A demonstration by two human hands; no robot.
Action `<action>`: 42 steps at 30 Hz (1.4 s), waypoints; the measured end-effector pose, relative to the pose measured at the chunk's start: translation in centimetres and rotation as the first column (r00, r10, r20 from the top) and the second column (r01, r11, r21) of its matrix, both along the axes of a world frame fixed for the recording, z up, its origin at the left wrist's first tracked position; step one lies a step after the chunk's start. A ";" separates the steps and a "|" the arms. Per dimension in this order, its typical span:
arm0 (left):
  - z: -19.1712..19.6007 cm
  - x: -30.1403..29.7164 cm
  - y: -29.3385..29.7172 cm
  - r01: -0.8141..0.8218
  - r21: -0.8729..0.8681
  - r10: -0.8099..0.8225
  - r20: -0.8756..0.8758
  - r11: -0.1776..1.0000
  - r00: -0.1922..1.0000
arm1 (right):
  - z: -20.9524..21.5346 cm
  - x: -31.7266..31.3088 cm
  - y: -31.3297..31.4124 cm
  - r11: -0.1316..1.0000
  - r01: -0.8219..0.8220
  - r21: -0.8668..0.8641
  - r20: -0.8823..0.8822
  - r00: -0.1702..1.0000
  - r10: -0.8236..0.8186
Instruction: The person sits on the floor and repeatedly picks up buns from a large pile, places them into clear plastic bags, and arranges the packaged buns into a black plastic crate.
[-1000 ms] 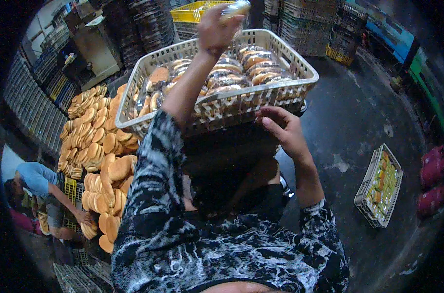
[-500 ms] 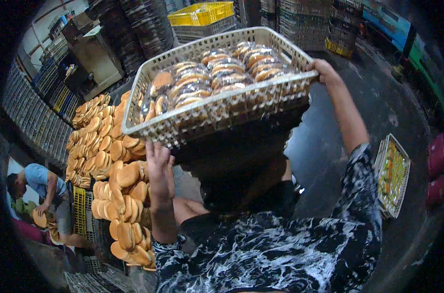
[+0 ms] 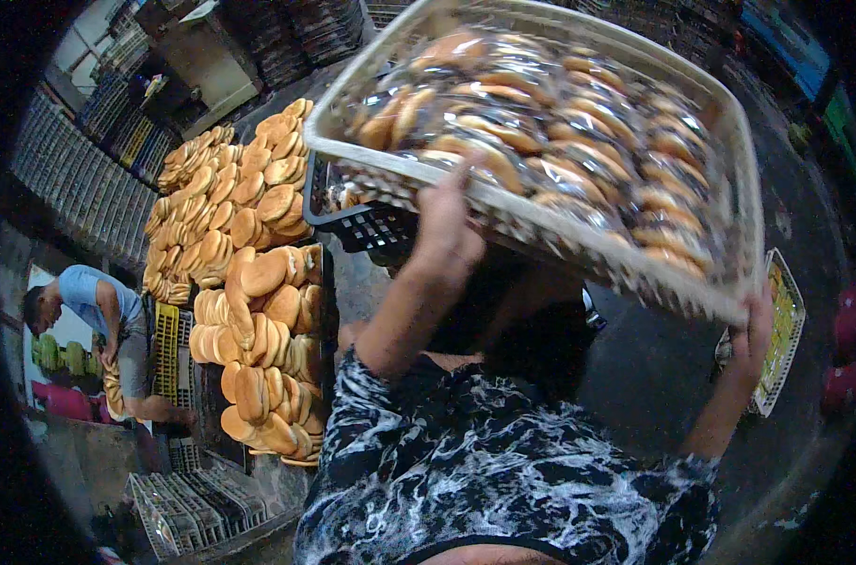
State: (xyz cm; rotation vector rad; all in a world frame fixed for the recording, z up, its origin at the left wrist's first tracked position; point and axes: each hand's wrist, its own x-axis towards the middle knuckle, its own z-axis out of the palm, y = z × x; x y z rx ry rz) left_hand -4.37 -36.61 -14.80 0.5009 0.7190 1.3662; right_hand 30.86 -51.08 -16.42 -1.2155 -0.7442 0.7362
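A white plastic crate (image 3: 750, 188) is held up in front of me, tilted down to the right. Rows of round buns in clear plastic wrap (image 3: 593, 155) fill it. My left hand (image 3: 450, 226) grips its near wall, fingers hooked over the rim. At the near right corner my right hand (image 3: 753, 325) is closed on the crate's edge, with part of the fingers hidden. Beneath the crate's left end shows a black basket (image 3: 362, 226) with more wrapped buns in it, mostly covered from view.
Piles of unwrapped buns (image 3: 258, 311) spread along my left. A person in a blue shirt (image 3: 103, 301) bends over beyond them. Stacked crates (image 3: 80, 188) line the left wall. On the floor at right lies another white crate (image 3: 779, 330) with yellow-green contents.
The white crate has swung right and come closer, its right end dipping. Both hands have moved right with it, the right one lower. The black basket has come into view.
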 end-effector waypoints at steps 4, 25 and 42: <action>-1.6 7.7 -2.2 0.004 -0.028 -0.009 -0.173 1.000 0.985 | -7.1 4.4 -11.0 0.945 0.298 -0.134 -0.061 0.950 -0.308; -51.7 35.0 -10.5 0.783 -0.570 -0.753 0.393 0.250 0.527 | -21.4 -1.8 -36.5 0.300 0.683 -0.666 0.016 0.415 -0.910; -11.0 1.5 5.4 0.746 0.336 -0.456 -0.626 0.575 0.633 | -44.0 14.7 -18.5 0.083 0.694 -0.715 0.692 0.720 -0.060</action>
